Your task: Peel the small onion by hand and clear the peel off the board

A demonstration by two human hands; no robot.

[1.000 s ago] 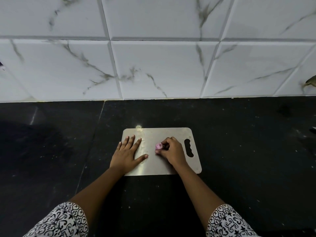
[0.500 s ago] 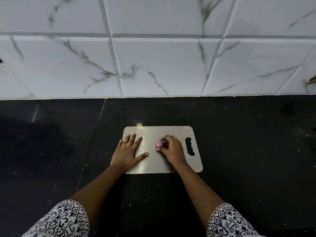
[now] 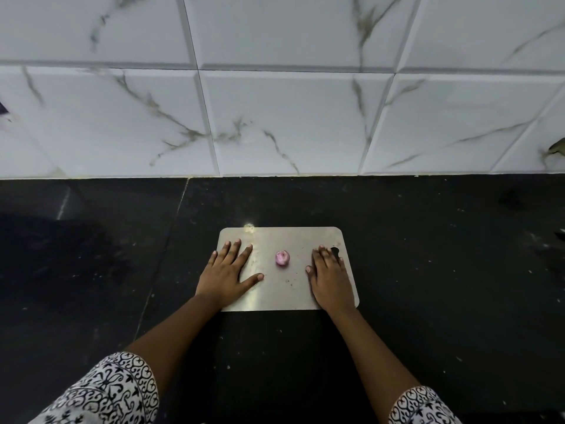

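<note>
On the steel cutting board (image 3: 287, 298) my small onion (image 3: 282, 258) sits bare and pink, between my left hand (image 3: 227, 275) and right hand (image 3: 330, 278), both flat, empty. Peeling looks done; I see only specks left to clear.
</note>
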